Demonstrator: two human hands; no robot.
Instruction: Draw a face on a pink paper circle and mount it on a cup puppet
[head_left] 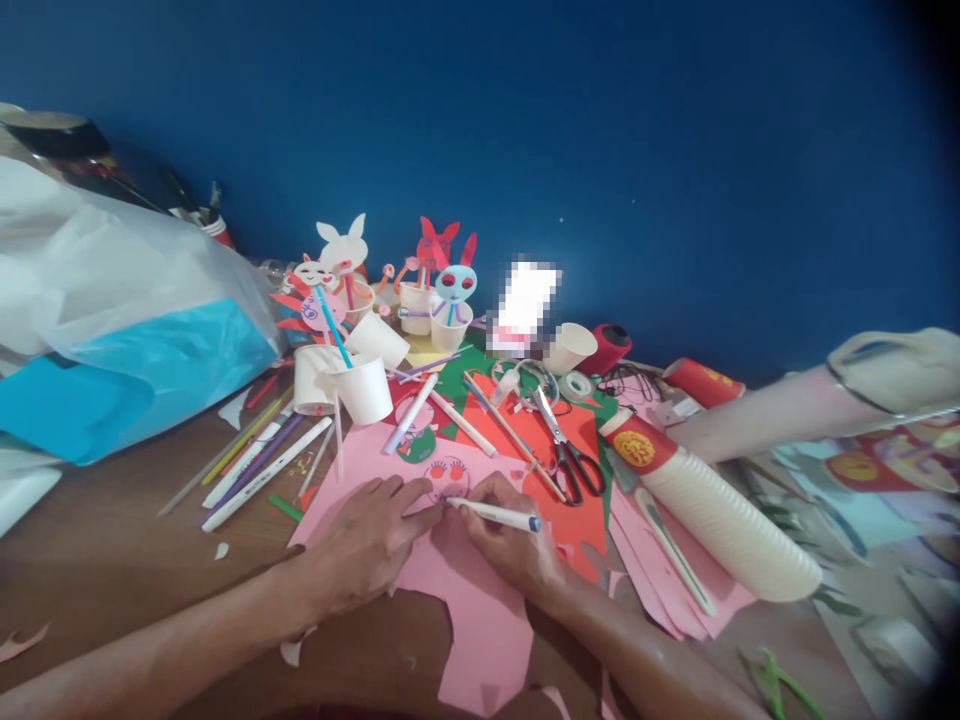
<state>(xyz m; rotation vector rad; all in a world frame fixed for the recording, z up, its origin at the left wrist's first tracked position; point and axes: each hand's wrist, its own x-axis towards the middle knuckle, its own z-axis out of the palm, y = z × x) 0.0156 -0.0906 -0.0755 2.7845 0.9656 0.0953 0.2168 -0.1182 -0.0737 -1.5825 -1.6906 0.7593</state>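
Observation:
My right hand point(495, 530) holds a white marker point(502, 515) with a dark blue end, its tip on a small round face drawing point(448, 478) with red eyes and drawn lashes. My left hand point(375, 540) lies flat with fingers spread on the pink paper point(487, 640), its fingertips at the drawing's left edge. The pink paper has a cut, irregular lower edge. Just above the drawing is a green and pink round piece point(417, 445). Two more white markers point(411, 413) lie above it.
Black-handled scissors point(574, 468) and a pencil point(517, 437) lie on red paper point(480, 408). Stacked paper cups point(739, 530) are at right. Cups with rabbit figures point(451, 325) stand behind. Markers point(266, 473) and a plastic bag point(135, 260) are at left.

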